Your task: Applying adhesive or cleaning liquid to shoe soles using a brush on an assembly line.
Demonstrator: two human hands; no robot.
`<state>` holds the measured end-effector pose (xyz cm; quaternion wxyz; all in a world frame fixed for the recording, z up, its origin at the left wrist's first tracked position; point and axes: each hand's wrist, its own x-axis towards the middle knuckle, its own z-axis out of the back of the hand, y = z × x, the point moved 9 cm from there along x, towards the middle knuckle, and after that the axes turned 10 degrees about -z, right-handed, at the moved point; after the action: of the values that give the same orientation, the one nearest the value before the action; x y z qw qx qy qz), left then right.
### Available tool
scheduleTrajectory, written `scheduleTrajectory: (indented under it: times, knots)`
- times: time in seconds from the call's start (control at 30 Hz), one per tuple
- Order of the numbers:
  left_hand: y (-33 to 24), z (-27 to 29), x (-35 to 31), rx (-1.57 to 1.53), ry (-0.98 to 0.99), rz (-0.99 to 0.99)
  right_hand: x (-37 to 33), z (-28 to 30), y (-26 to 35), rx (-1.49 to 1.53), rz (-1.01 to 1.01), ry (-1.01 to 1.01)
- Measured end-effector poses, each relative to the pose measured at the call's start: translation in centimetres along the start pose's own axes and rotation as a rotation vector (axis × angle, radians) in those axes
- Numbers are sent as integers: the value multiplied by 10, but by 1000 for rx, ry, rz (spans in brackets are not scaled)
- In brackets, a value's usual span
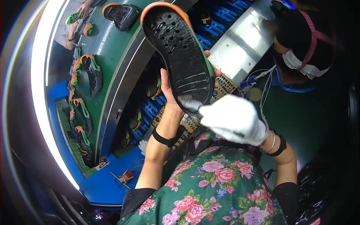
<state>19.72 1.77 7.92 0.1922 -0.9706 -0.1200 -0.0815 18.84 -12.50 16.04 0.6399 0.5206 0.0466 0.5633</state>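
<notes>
A black shoe sole (pixel 180 62) with an orange toe rim and a green side is held up in front of me, toe pointing away. My bare left hand (pixel 170 92) cradles it from below, with the thumb on its left edge and fingertips showing on its right. Small holes dot the toe half, which looks wet and shiny; pale wet streaks cross the part nearer the heel. In a white glove, my right hand (pixel 234 120) is closed round a brush (pixel 189 102), whose bristles touch the heel end. Its handle is hidden in the glove.
On the left, a green conveyor belt (pixel 108 45) carries several shoe parts, including a black sole (pixel 120 15). Another person's hand (pixel 84 8) reaches over it. Blue racks (pixel 221 17) lie beyond a metal panel (pixel 240 41). A person (pixel 305 41) sits at the upper right.
</notes>
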Motion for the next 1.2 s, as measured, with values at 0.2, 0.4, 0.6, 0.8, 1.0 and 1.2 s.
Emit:
scheduleTrajectory:
  times: [0.2,0.4,0.6,0.8,1.0,1.2]
  knots:
    - [5,4,-5,-43,54,114,8,7,-21,330,-224,7]
    - [0,22,-9,162,-59,266,-7,-11,6,3,62,98]
    - [-4,63,-30,172,-166,311,-2,6,0,133,-4,49]
    - [-10,28,-17,-23,-165,368,-14,-12,10,3,54,263]
    - [-15,15,-15,-113,-66,405,-8,-4,-3,-7,20,212]
    - [-13,31,-14,89,-200,448,-5,-10,4,48,84,236]
